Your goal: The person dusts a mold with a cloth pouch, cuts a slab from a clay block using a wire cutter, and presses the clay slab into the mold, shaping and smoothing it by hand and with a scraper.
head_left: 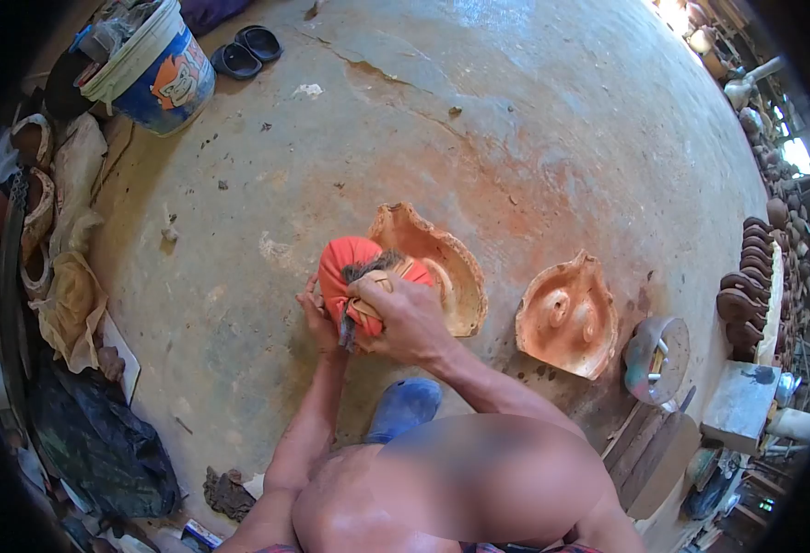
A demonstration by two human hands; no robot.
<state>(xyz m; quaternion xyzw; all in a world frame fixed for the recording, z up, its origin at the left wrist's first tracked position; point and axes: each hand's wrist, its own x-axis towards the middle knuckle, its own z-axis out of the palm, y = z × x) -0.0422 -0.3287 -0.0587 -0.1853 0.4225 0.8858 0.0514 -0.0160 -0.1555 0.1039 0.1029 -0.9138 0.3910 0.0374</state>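
A red cloth bundle is held up in front of me, gathered at its top and bound with a dark strip. My right hand is closed around the gathered top, fingers wrapped over it. Along the bundle's left side, my left hand cups and grips it; part of that hand is hidden. What the bundle contains is hidden. Just behind it lies a hollow mould half dusted with orange clay, partly covered by the bundle and my hand. A second mould half, with raised round shapes inside, lies to the right.
A round container with sticks in it stands at the right, near a grey block. Rows of dark clay pieces line the right side. A bucket and black sandals sit at upper left. Dark plastic lies lower left.
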